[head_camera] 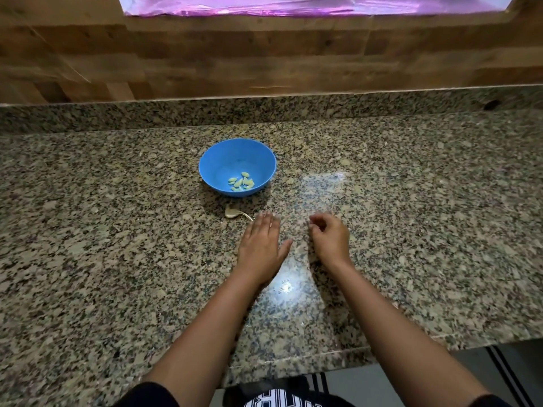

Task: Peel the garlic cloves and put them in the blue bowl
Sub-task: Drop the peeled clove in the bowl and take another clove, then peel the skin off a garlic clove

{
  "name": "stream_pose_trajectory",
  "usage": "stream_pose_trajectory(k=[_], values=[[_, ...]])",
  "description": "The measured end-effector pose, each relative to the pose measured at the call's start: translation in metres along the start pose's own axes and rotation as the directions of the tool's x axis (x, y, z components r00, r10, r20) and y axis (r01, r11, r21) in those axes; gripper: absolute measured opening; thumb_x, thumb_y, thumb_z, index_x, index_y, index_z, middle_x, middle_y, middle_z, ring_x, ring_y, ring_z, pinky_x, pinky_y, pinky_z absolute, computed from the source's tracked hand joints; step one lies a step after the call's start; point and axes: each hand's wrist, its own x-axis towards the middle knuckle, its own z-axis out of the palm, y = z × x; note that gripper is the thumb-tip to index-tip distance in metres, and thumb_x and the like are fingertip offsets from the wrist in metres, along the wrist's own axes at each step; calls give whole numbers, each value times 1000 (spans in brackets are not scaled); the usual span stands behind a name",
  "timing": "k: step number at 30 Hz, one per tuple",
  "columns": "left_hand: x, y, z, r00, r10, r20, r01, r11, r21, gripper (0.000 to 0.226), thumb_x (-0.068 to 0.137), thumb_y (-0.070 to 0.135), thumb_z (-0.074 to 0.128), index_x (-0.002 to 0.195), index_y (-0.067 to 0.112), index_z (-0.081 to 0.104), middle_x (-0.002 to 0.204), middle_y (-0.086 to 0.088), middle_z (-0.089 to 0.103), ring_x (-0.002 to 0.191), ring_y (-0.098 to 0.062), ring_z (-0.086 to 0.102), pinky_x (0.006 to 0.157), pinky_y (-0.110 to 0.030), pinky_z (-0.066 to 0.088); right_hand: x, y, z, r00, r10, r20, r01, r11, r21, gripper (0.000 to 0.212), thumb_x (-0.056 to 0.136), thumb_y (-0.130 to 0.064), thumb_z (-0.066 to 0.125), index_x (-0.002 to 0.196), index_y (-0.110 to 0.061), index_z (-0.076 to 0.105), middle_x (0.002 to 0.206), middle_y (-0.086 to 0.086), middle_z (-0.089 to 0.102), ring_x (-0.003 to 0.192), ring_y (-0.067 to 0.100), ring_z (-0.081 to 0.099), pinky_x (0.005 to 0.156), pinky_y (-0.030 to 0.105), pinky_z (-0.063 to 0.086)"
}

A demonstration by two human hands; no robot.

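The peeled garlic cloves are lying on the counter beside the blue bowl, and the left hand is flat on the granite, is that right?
Not quite. The head view shows the peeled garlic cloves inside the blue bowl, not on the counter beside it. The left hand does lie flat on the granite counter.

The speckled granite counter (117, 259) ran back to a low granite lip at the wall. On it stood the blue bowl (211, 160). Just in front of it lay a pale scrap of garlic (233, 213), clove or skin I couldn't tell. My left hand (260, 248) lay flat on the stone just beside that scrap.
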Motion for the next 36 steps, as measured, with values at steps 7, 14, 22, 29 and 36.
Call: stream_pose_trajectory(k=[7, 14, 22, 29, 36], values=[[-27, 2, 7, 969, 91, -230, -131, 977, -166, 26, 80, -6, 62, 105, 0, 66, 107, -15, 64, 99, -31, 57, 85, -40, 50, -23, 9, 2, 996, -65, 63, 70, 995, -76, 25, 89, -7, 59, 114, -7, 64, 109, 6, 66, 99, 16, 61, 93, 27, 49], [-30, 10, -3, 975, 42, -220, -67, 992, -106, 20, 80, -16, 52, 87, 1, 60, 93, -14, 59, 89, -26, 48, 71, -38, 48, -31, 4, 6, 993, -43, 114, 42, 999, 14, 22, 89, -8, 60, 111, -8, 64, 108, 4, 66, 94, 10, 59, 86, 16, 46], [-52, 0, -24, 852, -487, -193, 267, 721, -639, 13, 89, 7, 61, 100, 7, 67, 90, 0, 62, 69, 2, 54, 54, -4, 44, -25, -9, 20, 858, -226, 462, 377, 887, -266, 36, 93, -23, 54, 127, -12, 54, 124, 2, 50, 120, 17, 37, 105, 28, 28], [-67, -8, -31, 760, -642, -102, 354, 540, -763, 9, 86, 9, 65, 93, 13, 69, 84, 4, 64, 70, -3, 57, 55, -2, 43, -40, -13, 50, 699, -396, 596, 639, 720, -272, 23, 89, -16, 56, 108, -7, 67, 103, 10, 56, 102, 22, 41, 77, 24, 26], [-97, -26, -31, 615, -788, -21, 343, 292, -893, 12, 85, 11, 67, 79, 22, 68, 84, -1, 71, 70, -13, 63, 60, -24, 52, -62, -19, 66, 645, -390, 657, 702, 643, -307, 20, 91, -7, 47, 109, 1, 54, 113, 18, 49, 111, 29, 40, 88, 30, 32]])
